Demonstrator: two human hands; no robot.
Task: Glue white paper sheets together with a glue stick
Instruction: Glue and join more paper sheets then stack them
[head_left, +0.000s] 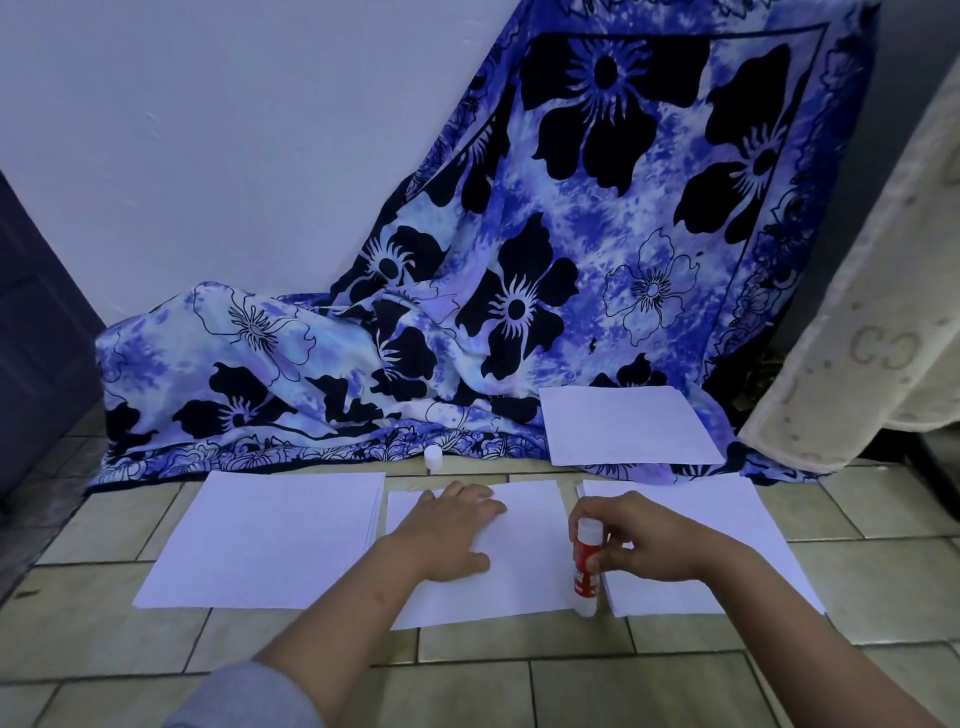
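Both forearms reach over the tiled floor (519, 686): the left hand (447, 535) lies flat with straight fingers, pressing on the smooth white middle sheet (524, 571), while the right hand (644, 540) curls round a red-and-white glue stick (586, 569). This cylindrical stick stands nearly upright, lower end down at the sheet's right edge, so the bare paper lies just to its left, between the hands. A small white cap (432, 458), likely its own, sits well apart by the flowered cloth (519, 260).

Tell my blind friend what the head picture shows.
A person's left hand presses flat on a white paper sheet on a tiled floor, while the right hand holds a red glue stick at its edge.
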